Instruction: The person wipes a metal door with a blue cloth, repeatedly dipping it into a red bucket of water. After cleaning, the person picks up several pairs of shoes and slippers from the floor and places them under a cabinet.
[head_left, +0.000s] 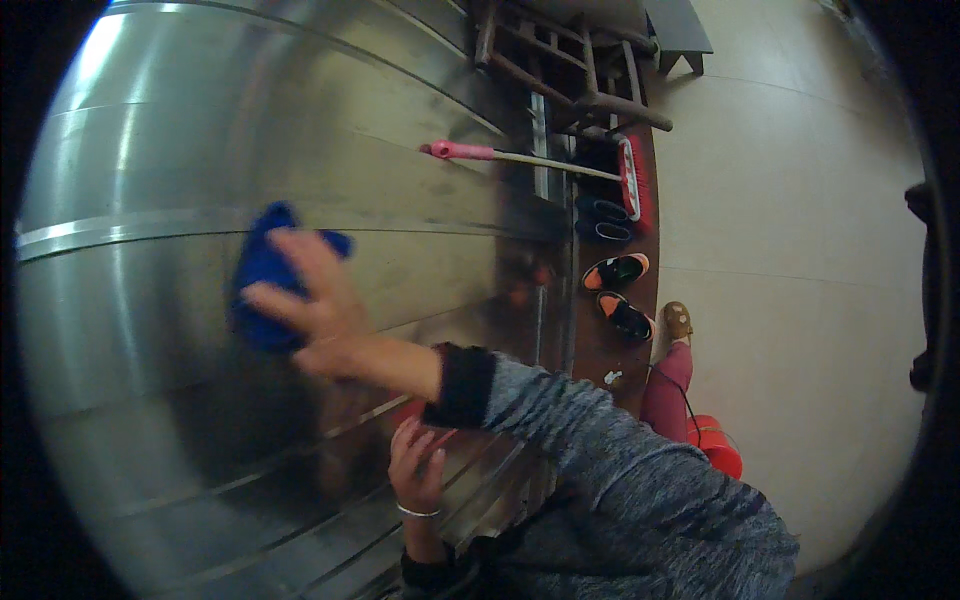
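My right hand (322, 307), blurred, is spread over a blue cloth (262, 330) and presses it to an upright stainless-steel panel (390, 277). The cloth is bunched under the palm and sticks out past the fingers. Lower in the picture, my left hand (417, 469) wears a bangle and is raised close to the steel surface. Its fingers are slightly apart, and I see nothing held in it. Whether its fingertips touch the steel cannot be told. A grey sleeve (570, 405) with a black cuff covers my right arm.
A red-and-white broom (628, 180) leans on the steel by a dark wooden chair (592, 82). Black-and-orange shoes (616, 271) and dark slippers (604, 219) line the brown ledge (589, 352). A red bucket (720, 450) stands beside my leg. A small grey stool (679, 30) is on the tiles.
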